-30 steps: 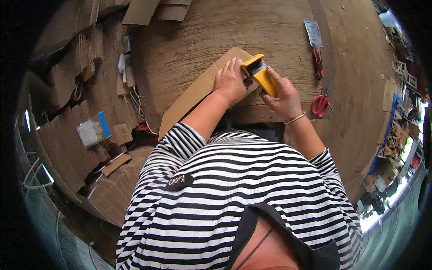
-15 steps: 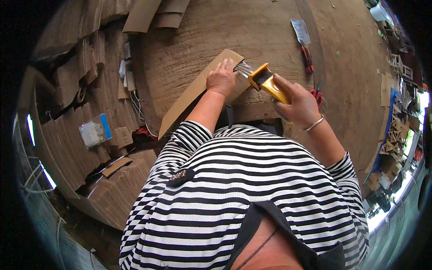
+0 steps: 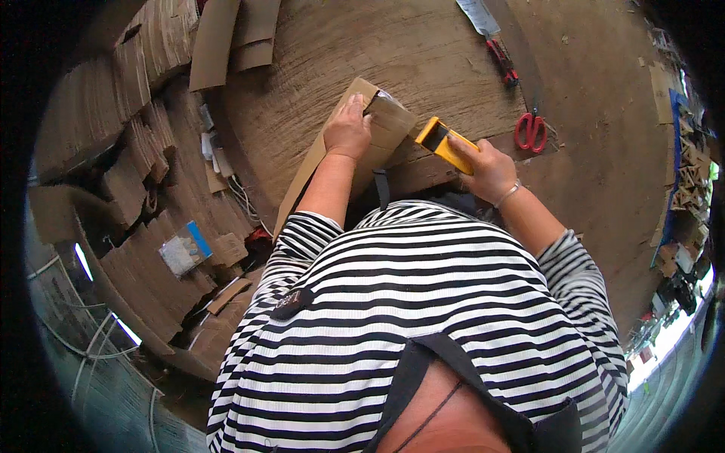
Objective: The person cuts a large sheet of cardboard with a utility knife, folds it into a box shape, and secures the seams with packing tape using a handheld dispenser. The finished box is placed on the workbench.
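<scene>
Cardboard box (image 3: 387, 137), long and narrow, was set aslant on the wooden tabletop (image 3: 423, 53), before the striped shirt (image 3: 423, 302); its far end was crossed by clear tape (image 3: 391, 100). Left hand (image 3: 348, 134) was laid over the box near that end; whether it gripped or only pressed could not be told. Right hand (image 3: 487, 170), apart from the left, was wrapped around a yellow tape dispenser (image 3: 451, 152), its head held near the box.

Surroundings: red-handled scissors (image 3: 531, 133) were placed beyond the right hand; a red-and-black utility knife (image 3: 502, 63) was laid farther off, by a pale sheet (image 3: 476, 15); cardboard stacks (image 3: 143, 143) were crowded along the left, with white cables (image 3: 243, 200) and a blue-edged packet (image 3: 185, 249).

Obscured: the box's near end was covered by the left forearm and sleeve; the dispenser's rear was masked by the right hand; the pale sheet was cut by the upper border; the packet's contents could not be made out.
</scene>
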{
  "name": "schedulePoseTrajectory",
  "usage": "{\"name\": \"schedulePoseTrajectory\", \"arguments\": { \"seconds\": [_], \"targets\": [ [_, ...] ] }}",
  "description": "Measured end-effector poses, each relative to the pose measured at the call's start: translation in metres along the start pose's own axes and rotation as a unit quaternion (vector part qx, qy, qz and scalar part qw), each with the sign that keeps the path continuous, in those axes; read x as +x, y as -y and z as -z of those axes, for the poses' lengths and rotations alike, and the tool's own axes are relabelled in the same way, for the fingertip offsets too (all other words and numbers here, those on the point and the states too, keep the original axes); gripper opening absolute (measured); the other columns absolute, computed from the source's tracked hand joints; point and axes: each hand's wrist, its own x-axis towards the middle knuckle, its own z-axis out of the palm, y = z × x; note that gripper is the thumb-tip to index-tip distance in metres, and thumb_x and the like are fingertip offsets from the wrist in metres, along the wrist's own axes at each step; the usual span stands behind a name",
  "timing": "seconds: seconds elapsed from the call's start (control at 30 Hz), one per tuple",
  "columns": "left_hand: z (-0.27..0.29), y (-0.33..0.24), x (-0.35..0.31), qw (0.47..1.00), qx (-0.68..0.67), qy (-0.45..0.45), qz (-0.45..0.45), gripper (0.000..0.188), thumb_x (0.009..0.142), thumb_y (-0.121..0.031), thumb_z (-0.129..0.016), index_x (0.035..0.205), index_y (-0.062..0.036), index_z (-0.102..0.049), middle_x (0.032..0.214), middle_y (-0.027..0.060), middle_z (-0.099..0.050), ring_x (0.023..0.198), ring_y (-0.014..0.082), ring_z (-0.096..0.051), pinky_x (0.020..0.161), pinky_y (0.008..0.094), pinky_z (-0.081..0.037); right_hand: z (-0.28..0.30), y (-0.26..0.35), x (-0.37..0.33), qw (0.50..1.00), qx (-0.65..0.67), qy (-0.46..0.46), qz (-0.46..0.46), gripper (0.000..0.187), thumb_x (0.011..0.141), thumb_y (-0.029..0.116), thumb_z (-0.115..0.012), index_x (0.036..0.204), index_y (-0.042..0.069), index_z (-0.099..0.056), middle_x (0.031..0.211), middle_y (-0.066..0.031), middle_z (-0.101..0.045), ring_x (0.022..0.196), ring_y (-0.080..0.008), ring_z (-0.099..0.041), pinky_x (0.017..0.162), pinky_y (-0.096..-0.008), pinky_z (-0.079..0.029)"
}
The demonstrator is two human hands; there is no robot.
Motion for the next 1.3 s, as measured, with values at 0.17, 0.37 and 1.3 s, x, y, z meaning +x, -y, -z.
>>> {"name": "schedulePoseTrajectory", "arguments": {
  "seconds": [0.17,0.37,1.3],
  "targets": [
    [0.008,0.007,0.006,0.998,-0.004,0.042,-0.037,0.056,0.089,-0.029,-0.062,0.138,-0.0055,-0.046,0.142,0.0139,-0.049,0.128,0.0291,-0.050,0.104,0.0382,-0.043,-0.054,-0.008,0.030,1.000,0.017,-0.014,-0.001,0.068,0.073,0.022,-0.075,0.135,0.036,-0.051,0.087,-0.0117,-0.055,0.072,-0.0314,-0.064,0.062,-0.0421,-0.054],
    [0.014,-0.012,0.021,0.995,0.049,0.092,0.009,0.063,0.092,-0.042,-0.057,0.139,-0.0027,-0.042,0.142,0.0174,-0.047,0.130,0.0323,-0.047,0.105,0.0400,-0.042,-0.076,-0.007,0.036,1.000,0.021,-0.006,-0.020,0.071,0.073,0.023,-0.075,0.138,0.037,-0.048,0.090,-0.0125,-0.054,0.075,-0.0318,-0.064,0.065,-0.0420,-0.054],
    [0.016,-0.022,0.032,0.988,-0.034,0.123,0.083,0.077,0.089,-0.053,-0.058,0.140,0.0018,-0.039,0.142,0.0212,-0.045,0.132,0.0333,-0.044,0.107,0.0403,-0.039,-0.079,-0.031,0.089,0.923,0.268,-0.172,-0.215,0.076,0.076,0.033,-0.073,0.143,0.016,-0.040,0.125,-0.0208,-0.060,0.113,-0.0357,-0.060,0.095,-0.0418,-0.047]
  ]
}}
